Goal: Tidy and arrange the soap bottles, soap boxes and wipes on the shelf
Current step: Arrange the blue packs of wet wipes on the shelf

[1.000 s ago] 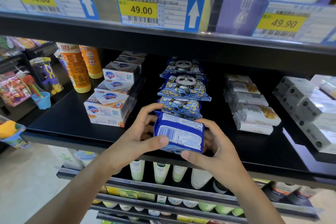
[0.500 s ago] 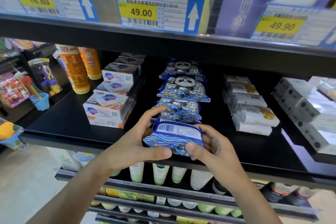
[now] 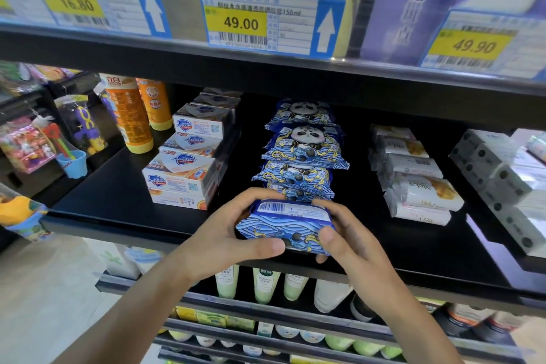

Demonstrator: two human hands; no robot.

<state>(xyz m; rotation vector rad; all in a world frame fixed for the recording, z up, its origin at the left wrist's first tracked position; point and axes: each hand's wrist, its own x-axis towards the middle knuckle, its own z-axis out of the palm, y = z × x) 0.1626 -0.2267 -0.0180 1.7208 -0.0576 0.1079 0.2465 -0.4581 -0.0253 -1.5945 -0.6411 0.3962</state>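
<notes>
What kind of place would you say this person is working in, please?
Most likely a shop's toiletries aisle. Yellow price tags are clipped to the shelf edge, and identical goods sit in rows: soap boxes, and panda wipes packs behind the wipes pack both hands hold.

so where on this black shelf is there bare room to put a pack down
Bare shelf shows in front of the orange bottles, left of the soap boxes. A narrower strip lies between the panda wipes row and the white wipes. The far right is crowded with grey boxes.
</notes>
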